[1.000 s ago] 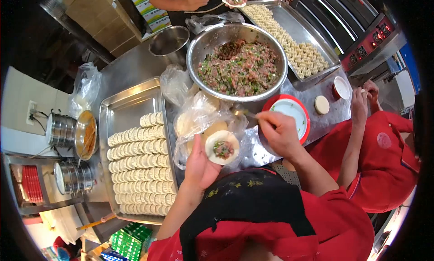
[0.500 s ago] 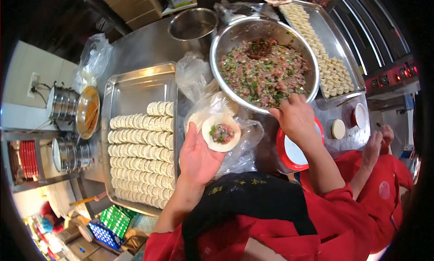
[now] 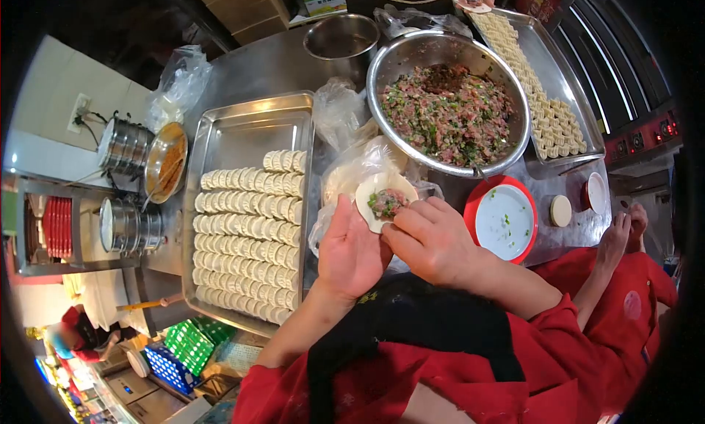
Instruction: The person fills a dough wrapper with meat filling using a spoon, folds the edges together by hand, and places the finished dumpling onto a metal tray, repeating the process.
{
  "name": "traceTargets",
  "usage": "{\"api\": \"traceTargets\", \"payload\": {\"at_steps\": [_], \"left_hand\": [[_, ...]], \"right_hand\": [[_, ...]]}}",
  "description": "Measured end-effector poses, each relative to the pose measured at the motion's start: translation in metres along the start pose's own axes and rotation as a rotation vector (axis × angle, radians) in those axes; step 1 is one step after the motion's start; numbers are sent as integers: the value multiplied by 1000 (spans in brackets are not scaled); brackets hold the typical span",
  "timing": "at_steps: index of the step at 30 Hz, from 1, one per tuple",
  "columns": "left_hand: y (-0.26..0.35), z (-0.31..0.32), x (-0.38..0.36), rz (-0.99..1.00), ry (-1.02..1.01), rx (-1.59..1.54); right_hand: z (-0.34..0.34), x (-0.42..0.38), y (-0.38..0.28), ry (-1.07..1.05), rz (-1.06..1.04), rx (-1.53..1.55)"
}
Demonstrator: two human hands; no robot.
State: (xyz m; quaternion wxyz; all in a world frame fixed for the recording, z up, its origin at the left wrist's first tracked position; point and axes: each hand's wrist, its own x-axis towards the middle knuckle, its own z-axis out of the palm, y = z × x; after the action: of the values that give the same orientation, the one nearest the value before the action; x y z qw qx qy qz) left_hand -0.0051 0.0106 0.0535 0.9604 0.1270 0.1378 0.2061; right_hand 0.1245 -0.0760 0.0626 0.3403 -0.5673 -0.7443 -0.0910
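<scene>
Round wrapper with meat filling, held at the edge of the steel table.
The left hand supports the wrapper on its fingers, filling facing up. The curled fingers of the right hand touch the wrapper's right edge; whether they pinch it cannot be made out. A large steel bowl of meat mix stands beyond both hands. The left tray carries rows of pleated dumplings. A red-rimmed dish sits near the bowl, right of the right hand.
</scene>
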Motion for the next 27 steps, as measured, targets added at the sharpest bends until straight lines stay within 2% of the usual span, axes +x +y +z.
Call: {"api": "traceTargets", "payload": {"at_steps": [3, 4, 6, 8, 10, 12, 13, 18, 20, 21, 23, 24, 25, 26, 27], "left_hand": [[0, -3, -8, 31, -14, 63], [0, -12, -9, 2, 65, 126], [2, -16, -16, -18, 147, 179], [8, -11, -27, -64, 193, 417], [8, -10, -38, -79, 184, 430], [9, -9, -49, -105, 35, 602], [8, -6, -53, -37, 13, 901], [1, 8, -70, -63, 91, 1021], [0, 12, -73, -9, 167, 1087], [1, 10, -75, -13, 162, 1096], [5, 6, -78, 249, -50, 1122], [6, 6, -80, 249, -52, 1127], [7, 8, -81, 259, -100, 1038], [7, 9, -82, 269, -148, 950], [6, 10, -81, 266, -150, 956]], "right_hand": [[-3, -2, -14, -22, 3, -7], [-4, -3, -18, -21, -5, -9], [-6, -6, -25, 69, 206, 155], [-18, -7, -28, -4, 290, 276], [-25, -9, -29, -100, 428, 450], [-32, -8, -32, -110, 434, 450], [-35, -7, -34, -115, 443, 468], [-41, -4, -38, -105, 428, 512], [-44, -5, -34, 53, 427, 434], [-51, -6, -33, 46, 516, 458], [-59, -16, -26, -14, 549, 559], [-62, -21, -22, -85, 576, 662], [-54, -28, -18, -71, 491, 742], [-55, -31, -19, -65, 490, 743], [-59, -31, -23, -153, 520, 799]]}}
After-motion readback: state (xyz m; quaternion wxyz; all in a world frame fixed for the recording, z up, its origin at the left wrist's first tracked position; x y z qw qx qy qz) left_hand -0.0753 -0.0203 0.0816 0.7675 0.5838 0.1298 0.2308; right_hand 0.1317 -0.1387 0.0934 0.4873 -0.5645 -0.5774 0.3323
